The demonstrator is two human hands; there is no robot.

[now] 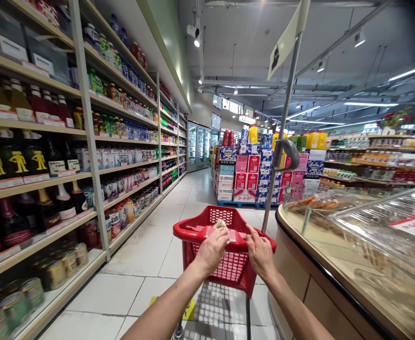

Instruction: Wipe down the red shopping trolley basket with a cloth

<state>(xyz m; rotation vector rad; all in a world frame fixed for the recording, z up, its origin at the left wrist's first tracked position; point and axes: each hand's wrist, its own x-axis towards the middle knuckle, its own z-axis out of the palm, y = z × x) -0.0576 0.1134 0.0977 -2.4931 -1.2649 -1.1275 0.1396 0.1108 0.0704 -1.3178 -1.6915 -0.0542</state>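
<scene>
A red plastic shopping cart (224,213) stands in the aisle in front of me, and no goods show in its basket. My left hand (211,249) is closed around a crumpled whitish cloth (221,225) and rests on the middle of the cart's red handlebar (189,231). The cloth sticks out above and below the fingers. Further right, my right hand (261,251) grips the same bar with its fingers over the top. A tall metal pole (277,158) with a grey hook-shaped handle (288,155) rises just beyond my right hand.
Drink shelves (129,113) line the left side. On the right, a curved food counter (285,226) with glass edging stands close to the cart. Stacked drink cartons (242,172) stand ahead, with glass-door fridges (198,146) behind. Pale floor tiles (129,283) run between them.
</scene>
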